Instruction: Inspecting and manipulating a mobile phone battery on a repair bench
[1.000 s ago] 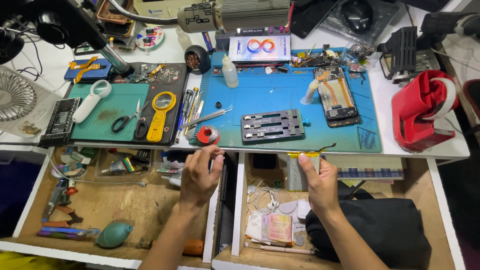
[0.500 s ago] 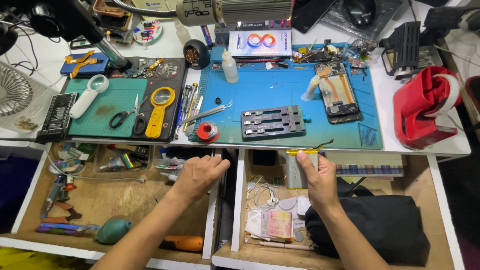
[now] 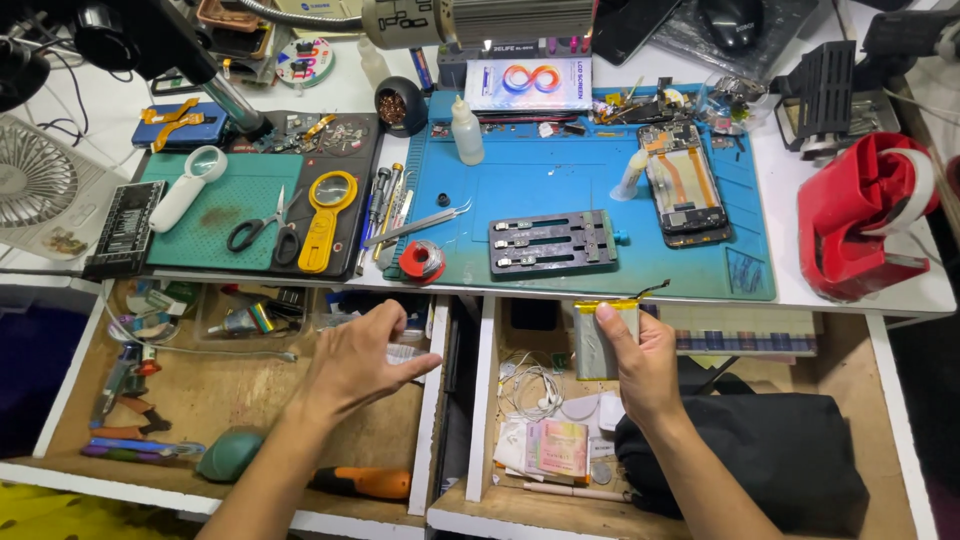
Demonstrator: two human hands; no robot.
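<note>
My right hand (image 3: 640, 365) grips a flat silver phone battery (image 3: 598, 340) with yellow tape along its top edge, held upright over the open right drawer (image 3: 850, 350). My left hand (image 3: 362, 362) reaches into the open left drawer (image 3: 220, 400), its fingers closed around a small clear plastic piece (image 3: 400, 352) near the drawer's right wall. On the blue work mat (image 3: 560, 180) above lie a dark metal clamp jig (image 3: 552, 243), an opened phone (image 3: 684, 183) with its insides showing, tweezers (image 3: 420, 225) and a red solder spool (image 3: 424, 261).
A green cutting mat (image 3: 230, 205) holds scissors (image 3: 258, 231), a yellow magnifier (image 3: 325, 205) and a white loupe (image 3: 190, 187). A red tape dispenser (image 3: 860, 215) stands at right. The right drawer holds a black pouch (image 3: 770, 450), earphones (image 3: 530, 390) and paper packets; an orange-handled tool (image 3: 365, 482) lies in the left drawer.
My left hand has dropped from the table edge down into the left drawer and closed on a small clear piece. My right hand keeps holding the battery in about the same place.
</note>
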